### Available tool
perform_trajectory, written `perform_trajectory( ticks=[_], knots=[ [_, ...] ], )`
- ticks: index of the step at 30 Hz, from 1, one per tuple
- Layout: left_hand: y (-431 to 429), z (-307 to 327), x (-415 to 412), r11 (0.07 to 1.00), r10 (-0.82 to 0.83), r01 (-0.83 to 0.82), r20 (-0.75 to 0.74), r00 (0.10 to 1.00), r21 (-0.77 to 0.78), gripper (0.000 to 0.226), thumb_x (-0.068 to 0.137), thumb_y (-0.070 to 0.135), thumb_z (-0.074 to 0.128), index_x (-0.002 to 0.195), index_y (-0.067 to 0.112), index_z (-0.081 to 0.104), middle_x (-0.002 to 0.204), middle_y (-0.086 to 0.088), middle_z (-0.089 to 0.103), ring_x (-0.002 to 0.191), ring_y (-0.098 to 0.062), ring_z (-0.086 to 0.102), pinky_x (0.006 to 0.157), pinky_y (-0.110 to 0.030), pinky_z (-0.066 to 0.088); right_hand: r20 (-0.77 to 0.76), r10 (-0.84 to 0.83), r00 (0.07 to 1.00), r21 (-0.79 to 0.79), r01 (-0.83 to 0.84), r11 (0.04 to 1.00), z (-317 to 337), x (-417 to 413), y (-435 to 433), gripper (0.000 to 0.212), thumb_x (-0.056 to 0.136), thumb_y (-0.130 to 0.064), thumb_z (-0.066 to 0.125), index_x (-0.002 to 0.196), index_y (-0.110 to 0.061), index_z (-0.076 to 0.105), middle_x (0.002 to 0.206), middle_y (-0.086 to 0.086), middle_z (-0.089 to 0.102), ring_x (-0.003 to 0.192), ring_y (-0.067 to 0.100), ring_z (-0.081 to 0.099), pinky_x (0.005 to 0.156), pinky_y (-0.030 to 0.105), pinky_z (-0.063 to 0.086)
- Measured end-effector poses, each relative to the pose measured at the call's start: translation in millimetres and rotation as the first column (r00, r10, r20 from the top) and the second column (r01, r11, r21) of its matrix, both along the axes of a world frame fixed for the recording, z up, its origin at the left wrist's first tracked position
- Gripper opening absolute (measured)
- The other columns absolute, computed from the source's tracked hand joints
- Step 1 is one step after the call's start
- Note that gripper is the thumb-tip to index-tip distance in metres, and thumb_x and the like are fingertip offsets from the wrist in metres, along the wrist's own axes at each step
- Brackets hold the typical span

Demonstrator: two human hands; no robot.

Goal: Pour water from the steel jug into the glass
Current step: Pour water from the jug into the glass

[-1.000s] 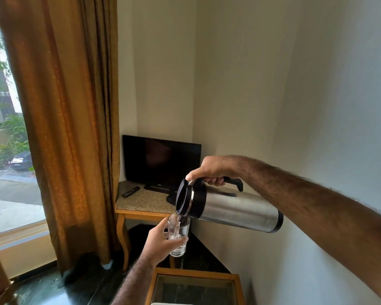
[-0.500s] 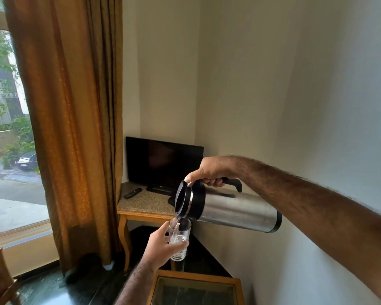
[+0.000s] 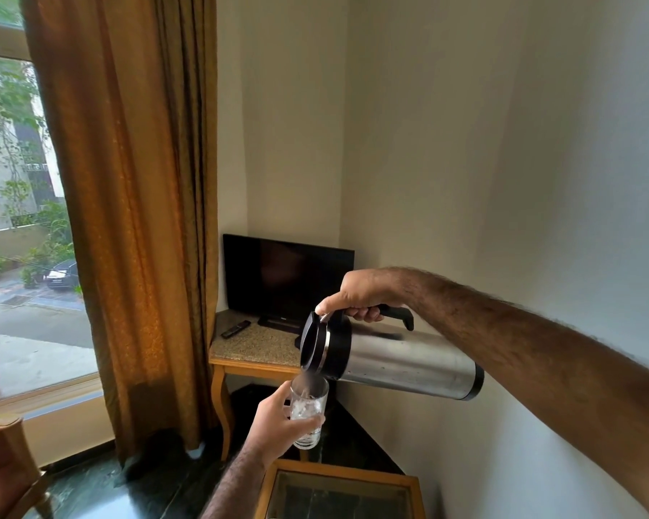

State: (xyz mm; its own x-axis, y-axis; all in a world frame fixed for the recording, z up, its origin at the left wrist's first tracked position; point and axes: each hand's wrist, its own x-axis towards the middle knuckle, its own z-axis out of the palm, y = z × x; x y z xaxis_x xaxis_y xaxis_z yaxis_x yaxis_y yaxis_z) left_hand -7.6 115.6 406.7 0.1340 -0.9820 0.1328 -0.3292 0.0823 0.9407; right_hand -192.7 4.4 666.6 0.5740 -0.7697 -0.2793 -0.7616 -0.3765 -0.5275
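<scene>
The steel jug [image 3: 409, 363] lies tipped almost flat in mid-air, its black lid end pointing left and down. My right hand [image 3: 360, 295] grips its black handle from above, thumb on the lid lever. A thin stream of water runs from the spout into the clear glass [image 3: 308, 412] right under it. My left hand [image 3: 278, 425] is wrapped around the glass from the left and holds it upright. The glass holds bubbling water up to about its middle.
Behind stands a stone-topped wooden side table [image 3: 248, 348] with a dark television [image 3: 287, 280] and a remote [image 3: 235, 328]. Below my hands is a glass-topped wooden table [image 3: 338, 473]. A brown curtain [image 3: 135, 204] hangs left, a wall is close on the right, a chair [image 3: 4, 466] sits bottom left.
The water level in the glass has risen a little. Both hands, the jug and the glass keep nearly the same pose; the view has shifted slightly.
</scene>
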Motion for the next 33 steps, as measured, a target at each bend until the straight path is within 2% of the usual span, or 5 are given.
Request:
perform_trajectory(
  ticks=[4, 15, 24, 28, 33],
  knots=[
    [1.7, 1.6, 2.8, 1.000, 0.003, -0.003, -0.002, 1.000, 0.001, 0.058, 0.062, 0.038, 0.093, 0.116, 0.040, 0.071, 0.110, 0.026, 0.080, 0.097, -0.001, 0.080, 0.068, -0.015, 0.063, -0.004, 0.010, 1.000, 0.002, -0.010, 1.000, 1.1, 0.6, -0.4, 0.049, 0.090, -0.055, 0.076, 0.068, -0.012, 0.073, 0.055, -0.003, 0.047, 0.046, 0.013, 0.040, 0.046, 0.026, 0.036],
    [-4.1, -0.1, 6.5, 1.000, 0.015, -0.015, 0.000, 1.000, -0.007, 0.060, 0.066, 0.034, 0.095, 0.120, 0.037, 0.070, 0.109, 0.017, 0.082, 0.095, -0.008, 0.083, 0.078, -0.026, 0.066, -0.014, 0.001, 1.000, -0.003, -0.001, 1.000, -3.3, 5.8, -4.1, 0.064, 0.088, -0.060, 0.075, 0.038, -0.024, 0.055, 0.046, -0.006, 0.047, 0.038, 0.013, 0.040, 0.043, 0.023, 0.037],
    [-4.0, -1.5, 4.5, 1.000, 0.030, -0.030, 0.003, 1.000, 0.007, 0.059, 0.068, 0.029, 0.095, 0.120, 0.036, 0.069, 0.107, 0.010, 0.084, 0.095, -0.006, 0.082, 0.079, -0.024, 0.064, -0.002, -0.002, 1.000, -0.001, 0.002, 1.000, -6.8, 4.7, -6.1, 0.059, 0.079, -0.065, 0.078, 0.043, -0.025, 0.055, 0.050, -0.005, 0.049, 0.041, 0.013, 0.042, 0.045, 0.025, 0.038],
    [-1.1, 0.2, 3.7, 1.000, 0.018, -0.019, 0.012, 1.000, 0.015, 0.056, 0.070, 0.028, 0.094, 0.119, 0.035, 0.069, 0.107, 0.024, 0.081, 0.094, -0.003, 0.082, 0.076, -0.020, 0.063, -0.008, 0.003, 1.000, -0.007, -0.003, 1.000, -5.9, 6.1, -4.0, 0.061, 0.082, -0.064, 0.077, 0.041, -0.025, 0.055, 0.049, -0.005, 0.049, 0.040, 0.013, 0.042, 0.044, 0.025, 0.038],
    [1.7, 1.9, 3.4, 1.000, 0.021, -0.021, 0.001, 1.000, 0.018, 0.058, 0.069, 0.028, 0.095, 0.120, 0.037, 0.068, 0.107, 0.024, 0.081, 0.094, -0.004, 0.082, 0.072, -0.018, 0.063, -0.019, 0.009, 1.000, -0.030, -0.009, 1.000, -3.6, 8.0, -1.4, 0.060, 0.085, -0.061, 0.076, 0.044, -0.025, 0.054, 0.049, -0.004, 0.049, 0.040, 0.013, 0.042, 0.046, 0.025, 0.038]
  ],
)
